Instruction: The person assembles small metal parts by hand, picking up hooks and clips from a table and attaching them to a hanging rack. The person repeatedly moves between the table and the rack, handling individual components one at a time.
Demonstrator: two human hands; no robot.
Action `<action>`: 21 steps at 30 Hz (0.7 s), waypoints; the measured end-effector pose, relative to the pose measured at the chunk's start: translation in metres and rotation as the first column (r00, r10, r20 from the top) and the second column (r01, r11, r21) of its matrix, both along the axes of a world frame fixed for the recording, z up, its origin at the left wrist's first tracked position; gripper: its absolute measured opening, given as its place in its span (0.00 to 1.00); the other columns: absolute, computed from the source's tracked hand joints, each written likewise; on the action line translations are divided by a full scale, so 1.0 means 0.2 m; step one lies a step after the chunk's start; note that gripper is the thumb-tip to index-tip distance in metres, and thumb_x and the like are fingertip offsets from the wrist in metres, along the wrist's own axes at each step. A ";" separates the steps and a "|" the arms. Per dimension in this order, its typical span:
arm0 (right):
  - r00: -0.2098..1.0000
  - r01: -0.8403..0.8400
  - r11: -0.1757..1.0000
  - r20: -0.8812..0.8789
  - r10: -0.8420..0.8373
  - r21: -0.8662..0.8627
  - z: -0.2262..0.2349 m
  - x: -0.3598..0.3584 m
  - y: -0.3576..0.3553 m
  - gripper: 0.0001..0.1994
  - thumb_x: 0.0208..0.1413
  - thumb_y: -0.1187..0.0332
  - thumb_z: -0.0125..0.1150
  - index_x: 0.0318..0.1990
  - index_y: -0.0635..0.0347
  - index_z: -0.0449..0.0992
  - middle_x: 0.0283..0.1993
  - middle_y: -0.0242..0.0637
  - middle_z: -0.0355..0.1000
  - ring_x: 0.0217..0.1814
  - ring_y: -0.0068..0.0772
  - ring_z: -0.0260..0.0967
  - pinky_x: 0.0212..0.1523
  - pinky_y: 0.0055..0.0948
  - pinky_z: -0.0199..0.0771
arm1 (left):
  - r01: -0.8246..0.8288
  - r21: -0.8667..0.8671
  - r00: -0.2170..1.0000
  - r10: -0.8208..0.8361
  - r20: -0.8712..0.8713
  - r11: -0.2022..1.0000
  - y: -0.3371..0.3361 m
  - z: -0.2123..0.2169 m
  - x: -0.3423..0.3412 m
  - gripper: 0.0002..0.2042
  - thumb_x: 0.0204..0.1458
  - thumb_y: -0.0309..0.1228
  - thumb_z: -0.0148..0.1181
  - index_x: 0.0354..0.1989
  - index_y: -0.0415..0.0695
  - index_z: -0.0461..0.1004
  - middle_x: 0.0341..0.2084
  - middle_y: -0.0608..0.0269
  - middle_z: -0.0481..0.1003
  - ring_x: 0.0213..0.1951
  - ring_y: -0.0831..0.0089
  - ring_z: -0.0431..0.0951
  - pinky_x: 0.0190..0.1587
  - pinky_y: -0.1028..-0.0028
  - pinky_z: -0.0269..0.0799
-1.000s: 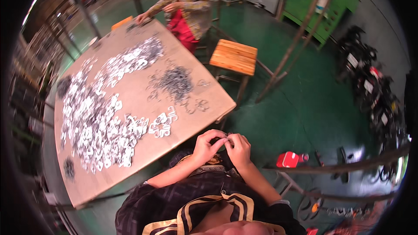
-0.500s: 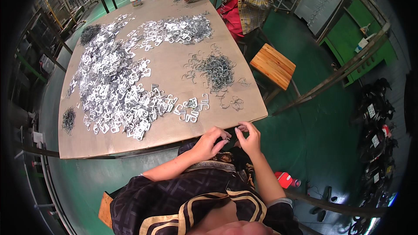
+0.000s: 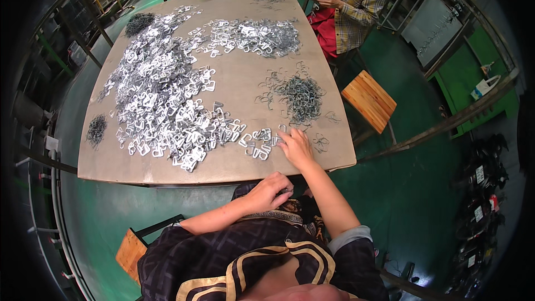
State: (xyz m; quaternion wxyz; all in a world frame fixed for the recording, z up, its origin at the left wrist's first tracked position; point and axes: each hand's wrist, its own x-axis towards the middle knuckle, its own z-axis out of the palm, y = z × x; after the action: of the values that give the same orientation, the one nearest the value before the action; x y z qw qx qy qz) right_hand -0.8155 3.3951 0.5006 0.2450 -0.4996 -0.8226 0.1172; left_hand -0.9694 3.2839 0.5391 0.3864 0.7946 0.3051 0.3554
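As hands [image 3: 298,150] sit apart (two), four dark piles [image 3: 304,99]

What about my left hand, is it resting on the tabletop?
No, your left hand is on your side of the table, short of its near edge.

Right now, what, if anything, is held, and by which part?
Cannot be told: the left hand is curled, hiding its grip; the right hand is beside silver pieces, no hold clear.

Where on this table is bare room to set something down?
The table is bare between the big silver pile and the large dark pile; also at the near left corner, below the small dark pile. Crowded: left of centre, and around the right hand.
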 end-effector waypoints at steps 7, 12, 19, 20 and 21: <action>0.993 0.027 0.973 -0.105 -0.053 -0.230 0.00 -0.09 -0.02 0.14 0.46 0.70 0.67 0.43 0.54 0.77 0.42 0.46 0.67 0.47 0.53 0.68 0.47 0.45 0.69 | -0.028 -0.013 0.999 0.028 -0.036 1.000 -0.03 -0.01 -0.02 0.07 0.48 0.22 0.61 0.34 0.39 0.70 0.31 0.57 0.71 0.38 0.56 0.69 0.43 0.64 0.67; 0.991 0.045 0.974 -0.112 -0.072 -0.222 0.11 -0.07 -0.11 0.12 0.45 0.74 0.64 0.40 0.58 0.74 0.40 0.47 0.69 0.42 0.56 0.69 0.43 0.45 0.72 | -0.031 -0.021 0.999 0.030 -0.034 0.999 -0.03 -0.01 0.00 0.07 0.48 0.22 0.62 0.34 0.39 0.71 0.31 0.56 0.71 0.38 0.57 0.70 0.43 0.64 0.67; 0.604 -0.028 0.878 -0.708 -0.366 -0.478 0.05 0.15 -0.34 0.11 0.48 0.83 0.62 0.41 0.66 0.72 0.35 0.36 0.74 0.35 0.24 0.75 0.36 0.21 0.75 | -0.156 -0.025 0.987 0.157 0.026 0.987 -0.01 -0.03 0.05 0.07 0.48 0.23 0.63 0.34 0.39 0.71 0.29 0.54 0.73 0.35 0.54 0.72 0.40 0.63 0.69; 0.546 -0.053 0.872 -0.746 -0.382 -0.486 0.08 0.17 -0.39 0.11 0.48 0.83 0.62 0.40 0.67 0.72 0.35 0.35 0.74 0.36 0.21 0.74 0.36 0.19 0.75 | -0.177 -0.024 0.984 0.177 0.033 0.984 0.00 -0.04 0.05 0.07 0.48 0.24 0.63 0.34 0.39 0.71 0.29 0.54 0.73 0.35 0.54 0.72 0.40 0.64 0.69; 0.485 -0.080 0.868 -0.780 -0.395 -0.490 0.10 0.19 -0.43 0.10 0.49 0.84 0.62 0.39 0.68 0.72 0.36 0.34 0.74 0.37 0.18 0.74 0.37 0.17 0.74 | -0.198 -0.022 0.979 0.198 0.040 0.980 0.01 -0.05 0.06 0.07 0.48 0.24 0.63 0.34 0.39 0.71 0.29 0.54 0.74 0.35 0.54 0.72 0.40 0.64 0.69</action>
State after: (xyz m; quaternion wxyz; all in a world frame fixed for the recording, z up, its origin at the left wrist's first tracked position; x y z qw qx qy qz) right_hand -0.7772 3.3082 0.5201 0.5050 -0.4918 -0.4835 0.5189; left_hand -0.9571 3.2856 0.5295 0.3623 0.7493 0.3777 0.4058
